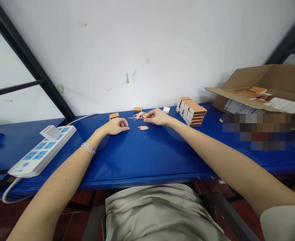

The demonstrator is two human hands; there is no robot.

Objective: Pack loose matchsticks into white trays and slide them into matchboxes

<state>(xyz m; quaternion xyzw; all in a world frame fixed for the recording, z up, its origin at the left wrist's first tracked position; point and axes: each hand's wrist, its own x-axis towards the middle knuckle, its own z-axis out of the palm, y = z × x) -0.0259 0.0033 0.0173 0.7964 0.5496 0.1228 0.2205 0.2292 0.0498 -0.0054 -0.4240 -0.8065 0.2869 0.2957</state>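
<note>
A loose heap of red-tipped matches [138, 116] lies near the back of the blue table [147, 157]. My right hand [158, 117] reaches into the heap's right side, fingertips pinched on matches. A small bundle of matches [143, 128] lies in front of it. My left hand [117, 126] rests on the table with fingers curled; what is under them is hidden. Two orange matchboxes [114, 115] sit just behind the hands, and a small white inner tray [166, 109] lies beyond my right hand.
Stacks of orange matchboxes [191, 110] stand at the right of my right hand. An open cardboard box [265, 90] with more boxes sits at far right. A white and blue power strip [43, 149] lies at the left, its cable hanging over the front edge.
</note>
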